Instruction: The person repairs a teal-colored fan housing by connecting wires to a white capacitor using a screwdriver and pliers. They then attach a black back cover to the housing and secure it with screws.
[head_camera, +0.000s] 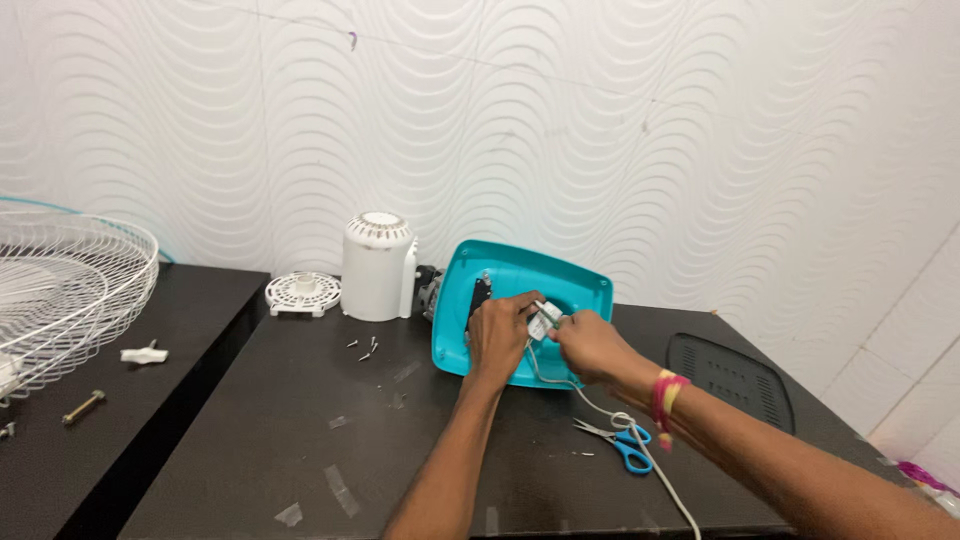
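Teal base (575, 285) stands tipped on edge on the dark surface (300, 440), hollow underside toward the camera, leaning near the white motor housing (378, 266).

Left hand (497, 335) is at the base's middle, fingers curled together on a small white part (543, 322), likely a switch or connector block; what the pinch bears on is partly hidden. Right hand (592, 343) meets it from the right, fingers closed on the same part where the grey cord (600, 405) comes out. The cord trails back over the surface past the blue-handled scissors (620, 440).

Handling, judged: the base looks like a thin moulded plastic shell, light and stiff but easily tipped when on edge; best steadied by its rim. The small part is light and fiddly, held by its body. The cord is limp and would tug on it, so leave slack.

Loose screws (365, 347) lie left of the base; a wire fan guard (70, 290) sits far left.
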